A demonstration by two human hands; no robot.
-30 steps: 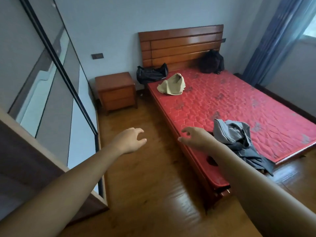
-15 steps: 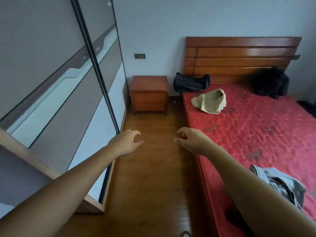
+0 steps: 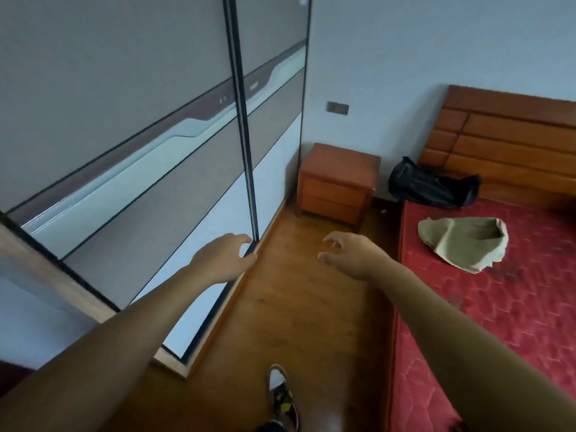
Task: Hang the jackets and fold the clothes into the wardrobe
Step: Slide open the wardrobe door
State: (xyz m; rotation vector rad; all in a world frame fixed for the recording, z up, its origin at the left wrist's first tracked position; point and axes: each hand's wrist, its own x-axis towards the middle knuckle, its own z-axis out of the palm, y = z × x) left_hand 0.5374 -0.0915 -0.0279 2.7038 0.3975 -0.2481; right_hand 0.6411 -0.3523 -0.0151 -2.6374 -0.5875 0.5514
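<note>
Left hand (image 3: 223, 260): fingers loosely curled, grasping nothing, in front of the dark door edge of the wardrobe (image 3: 140, 120); cannot tell whether it touches.
Right hand (image 3: 353, 257): loosely curled, empty, above the wooden floor (image 3: 296, 307).
Beige garment (image 3: 461, 241): crumpled on the red bed (image 3: 498, 322), right of the right hand, well apart.
Black bundle (image 3: 433, 185): beyond the garment, by the headboard.
Nightstand (image 3: 338, 182): beyond both hands, against the wall.

- Pale blue-grey wall (image 3: 436, 42), dark switch plate (image 3: 338, 107) mounted.
- Glossy wooden floor (image 3: 296, 307).
- Wooden nightstand (image 3: 338, 182) in corner, near slatted wooden headboard (image 3: 505, 141).
- Red quilted mattress (image 3: 498, 322).
</note>
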